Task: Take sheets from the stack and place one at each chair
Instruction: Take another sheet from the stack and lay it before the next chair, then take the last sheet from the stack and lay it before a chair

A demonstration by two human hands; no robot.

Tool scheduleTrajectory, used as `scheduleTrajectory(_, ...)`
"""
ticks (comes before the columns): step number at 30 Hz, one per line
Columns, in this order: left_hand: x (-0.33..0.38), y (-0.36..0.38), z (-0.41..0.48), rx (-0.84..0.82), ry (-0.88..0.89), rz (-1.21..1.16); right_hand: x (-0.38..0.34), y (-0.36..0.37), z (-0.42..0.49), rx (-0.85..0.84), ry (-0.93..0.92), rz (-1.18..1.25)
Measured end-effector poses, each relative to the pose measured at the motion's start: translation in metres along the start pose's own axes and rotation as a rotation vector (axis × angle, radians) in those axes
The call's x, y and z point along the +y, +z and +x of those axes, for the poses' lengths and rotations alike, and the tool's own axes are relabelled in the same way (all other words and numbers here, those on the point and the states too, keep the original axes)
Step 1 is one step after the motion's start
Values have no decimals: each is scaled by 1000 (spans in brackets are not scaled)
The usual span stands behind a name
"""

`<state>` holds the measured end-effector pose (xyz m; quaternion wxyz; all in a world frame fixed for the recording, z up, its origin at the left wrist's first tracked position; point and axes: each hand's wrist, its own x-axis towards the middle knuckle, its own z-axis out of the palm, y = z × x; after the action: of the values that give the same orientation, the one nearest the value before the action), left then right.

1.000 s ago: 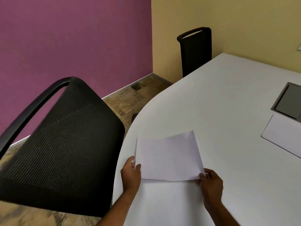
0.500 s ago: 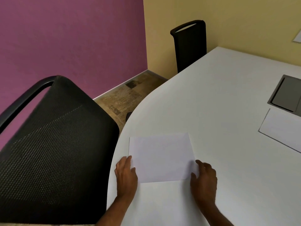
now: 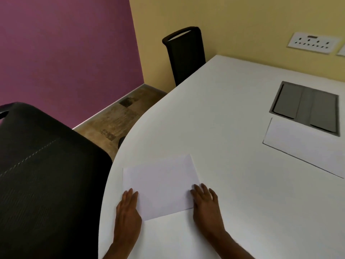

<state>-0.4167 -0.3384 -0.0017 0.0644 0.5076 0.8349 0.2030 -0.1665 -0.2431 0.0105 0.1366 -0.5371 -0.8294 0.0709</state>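
A white sheet [image 3: 161, 186] lies flat on the white table [image 3: 224, 118], close to the curved edge beside the near black mesh chair [image 3: 43, 174]. My left hand [image 3: 127, 212] rests flat on the sheet's left edge, fingers straight. My right hand [image 3: 207, 206] lies flat at the sheet's right edge, fingers spread. Neither hand grips anything. The stack of white sheets [image 3: 302, 146] lies at the right of the table, partly cut off by the frame. A second black chair [image 3: 185, 55] stands at the far side near the yellow wall.
A grey recessed cable hatch [image 3: 306, 107] sits in the tabletop just behind the stack. A white socket plate [image 3: 313, 43] is on the yellow wall. Brown patterned floor [image 3: 119, 118] shows between the two chairs, below the purple wall.
The sheet was held up by its near corners, then lowered flat onto the table. Both hands let go and now lie flat on its side edges.
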Motion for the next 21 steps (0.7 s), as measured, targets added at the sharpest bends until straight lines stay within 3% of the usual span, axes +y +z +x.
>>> scheduleTrajectory(6, 53, -7, 30, 88, 184, -74, 14, -43, 19, 93, -37, 19)
scheduleTrajectory(21, 299, -24, 93, 92, 629, -201, 122, -197, 41, 370, 173, 18)
